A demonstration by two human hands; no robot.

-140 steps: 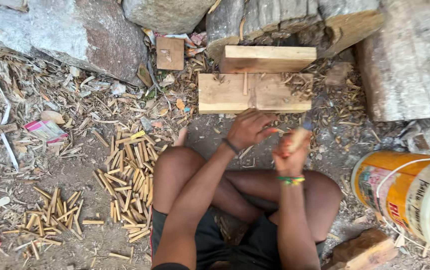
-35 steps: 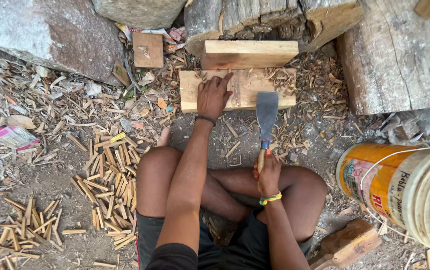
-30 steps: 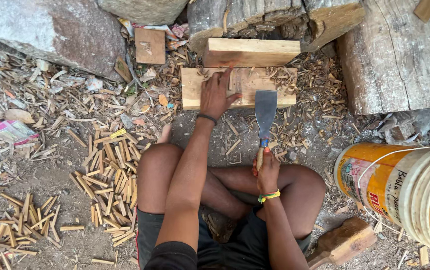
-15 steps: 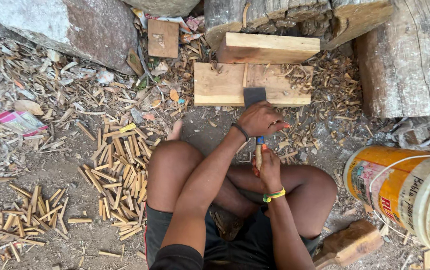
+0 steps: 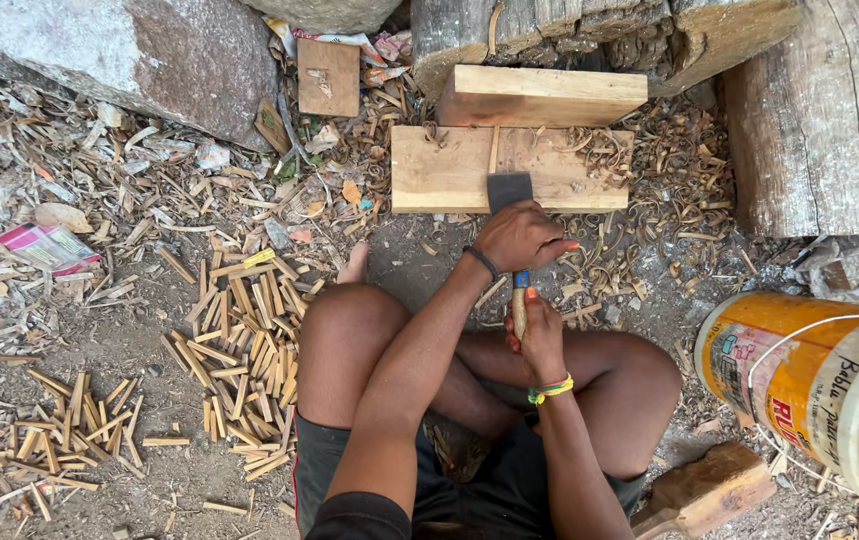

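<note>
- Your left hand [image 5: 520,236] covers most of the blade [image 5: 509,190]
- Your right hand [image 5: 539,335] hides much of the handle [image 5: 520,300]
- The bucket [image 5: 815,390] runs off the right edge
- You can't tell what the thin strip [image 5: 495,150] on the board [image 5: 440,170] is

A flat pink and white packet [image 5: 48,247] lies on the ground at the far left among wood chips. Crumpled printed wrappers [image 5: 370,45] lie at the far edge, near a stone. On the right stands a yellow-orange bucket [image 5: 810,385] with a printed label.
</note>
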